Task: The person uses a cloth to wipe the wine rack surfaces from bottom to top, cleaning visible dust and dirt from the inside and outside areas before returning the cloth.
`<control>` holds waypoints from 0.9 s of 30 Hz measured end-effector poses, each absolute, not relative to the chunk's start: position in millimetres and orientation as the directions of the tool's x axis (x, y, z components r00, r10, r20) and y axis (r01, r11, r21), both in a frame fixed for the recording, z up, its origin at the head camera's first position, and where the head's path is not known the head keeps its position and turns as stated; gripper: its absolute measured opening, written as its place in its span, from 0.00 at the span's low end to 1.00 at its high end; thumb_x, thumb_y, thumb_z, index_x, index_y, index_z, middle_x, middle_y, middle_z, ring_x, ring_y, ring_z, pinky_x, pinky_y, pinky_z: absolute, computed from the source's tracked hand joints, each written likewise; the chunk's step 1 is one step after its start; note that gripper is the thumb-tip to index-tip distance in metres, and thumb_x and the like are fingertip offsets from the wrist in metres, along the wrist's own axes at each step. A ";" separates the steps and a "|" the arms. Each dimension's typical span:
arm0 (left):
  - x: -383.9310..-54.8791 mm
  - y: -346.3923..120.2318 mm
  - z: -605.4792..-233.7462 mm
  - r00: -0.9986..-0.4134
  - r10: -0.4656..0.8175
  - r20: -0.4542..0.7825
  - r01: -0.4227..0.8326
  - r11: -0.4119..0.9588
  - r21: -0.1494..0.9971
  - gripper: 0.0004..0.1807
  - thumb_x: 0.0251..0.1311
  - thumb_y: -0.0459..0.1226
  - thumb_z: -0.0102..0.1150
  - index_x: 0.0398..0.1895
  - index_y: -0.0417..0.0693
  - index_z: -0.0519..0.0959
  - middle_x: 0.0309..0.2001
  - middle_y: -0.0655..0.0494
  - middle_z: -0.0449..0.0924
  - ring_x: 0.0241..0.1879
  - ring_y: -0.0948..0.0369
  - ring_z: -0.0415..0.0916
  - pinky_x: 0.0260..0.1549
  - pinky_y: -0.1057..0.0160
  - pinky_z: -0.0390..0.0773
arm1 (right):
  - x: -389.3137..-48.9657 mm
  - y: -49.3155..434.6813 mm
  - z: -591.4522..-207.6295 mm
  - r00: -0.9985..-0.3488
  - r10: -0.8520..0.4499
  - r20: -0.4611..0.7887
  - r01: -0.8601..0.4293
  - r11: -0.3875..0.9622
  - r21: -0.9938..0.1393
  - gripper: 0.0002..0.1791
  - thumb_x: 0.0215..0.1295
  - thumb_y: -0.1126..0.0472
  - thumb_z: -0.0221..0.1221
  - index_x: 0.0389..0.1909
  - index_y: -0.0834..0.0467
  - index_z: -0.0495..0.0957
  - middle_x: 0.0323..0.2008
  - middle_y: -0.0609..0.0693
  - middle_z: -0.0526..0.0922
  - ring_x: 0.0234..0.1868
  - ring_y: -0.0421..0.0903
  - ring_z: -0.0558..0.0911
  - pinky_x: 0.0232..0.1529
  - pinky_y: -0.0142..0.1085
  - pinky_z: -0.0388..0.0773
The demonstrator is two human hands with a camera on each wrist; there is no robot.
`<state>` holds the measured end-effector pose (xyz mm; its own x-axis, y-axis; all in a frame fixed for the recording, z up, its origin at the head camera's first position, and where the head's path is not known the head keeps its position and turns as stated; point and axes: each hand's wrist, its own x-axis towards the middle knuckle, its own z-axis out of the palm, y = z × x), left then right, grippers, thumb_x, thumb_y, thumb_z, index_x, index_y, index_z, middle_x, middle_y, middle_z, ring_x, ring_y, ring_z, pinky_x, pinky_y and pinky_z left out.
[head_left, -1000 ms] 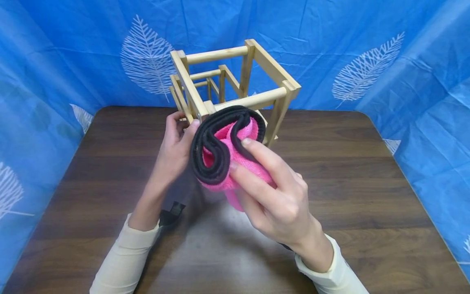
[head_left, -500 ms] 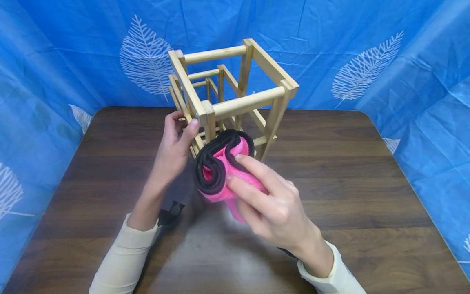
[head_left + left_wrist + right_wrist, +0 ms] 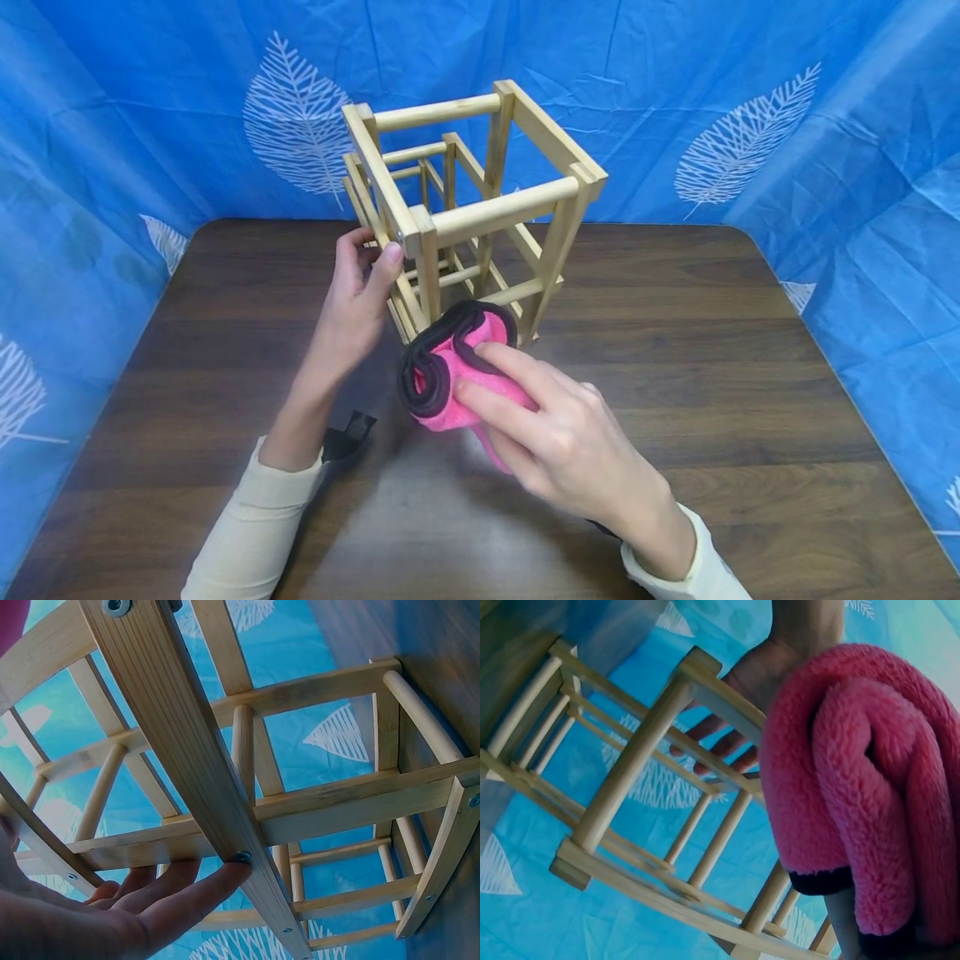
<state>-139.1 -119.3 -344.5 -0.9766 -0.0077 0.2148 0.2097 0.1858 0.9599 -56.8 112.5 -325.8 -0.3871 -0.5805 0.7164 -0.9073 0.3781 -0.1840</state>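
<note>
A pale wooden rack (image 3: 504,210), built of slats and round rungs, stands tilted in the head view. My left hand (image 3: 347,307) grips its left side, thumb near the top front corner. In the left wrist view the fingers of that hand (image 3: 157,904) lie under and against the slats. My right hand (image 3: 573,442) holds a bunched pink fleecy cloth (image 3: 448,417) with black edging, index and middle fingers over its folds. The cloth is at the rack's near front post and covers its lower part; whether they touch I cannot tell. The right wrist view shows the fluffy cloth (image 3: 862,772) close up.
A dark brown wooden table (image 3: 712,375) lies under everything. Behind and beside it hangs a blue sheet (image 3: 637,100) with white leaf prints. A black strap (image 3: 348,437) hangs at the left wrist.
My right hand has moved the cloth downward along the rack's front, from the top rail to the lower part, uncovering the upper front bar. The left hand has stayed nearly still.
</note>
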 end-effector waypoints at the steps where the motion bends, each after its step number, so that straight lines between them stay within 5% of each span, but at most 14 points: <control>1: -139.2 -119.4 -344.6 -0.976 -0.009 0.217 0.212 0.187 0.959 0.33 0.72 0.51 0.46 0.68 0.37 0.54 0.60 0.39 0.67 0.60 0.51 0.67 0.59 0.48 0.66 | -56.3 113.6 -326.0 -0.394 -0.594 0.702 -0.906 0.382 -0.185 0.13 0.68 0.61 0.58 0.51 0.55 0.82 0.54 0.59 0.79 0.47 0.55 0.83 0.39 0.47 0.84; 17: -140.3 -120.5 -346.0 -0.976 -0.002 0.216 0.212 0.171 0.962 0.32 0.73 0.48 0.46 0.68 0.36 0.53 0.58 0.38 0.68 0.59 0.51 0.67 0.58 0.51 0.66 | -54.6 115.6 -341.7 -0.437 -0.695 0.571 -0.897 0.387 -0.215 0.19 0.63 0.63 0.62 0.56 0.51 0.79 0.56 0.56 0.77 0.41 0.50 0.83 0.32 0.41 0.84; 27: -140.0 -121.5 -345.4 -0.978 0.013 0.209 0.208 0.179 0.962 0.33 0.73 0.50 0.46 0.69 0.37 0.53 0.59 0.41 0.68 0.58 0.53 0.66 0.55 0.52 0.67 | -58.1 113.2 -354.6 -0.474 -0.758 0.448 -0.880 0.418 -0.225 0.14 0.65 0.61 0.62 0.51 0.48 0.77 0.52 0.48 0.77 0.36 0.43 0.79 0.24 0.37 0.80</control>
<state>-140.0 -121.5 -345.4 -0.9778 0.0127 0.2093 0.2081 0.1786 0.9617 -58.1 113.2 -354.6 -0.4744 -0.7578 0.4480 -0.8801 0.4178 -0.2253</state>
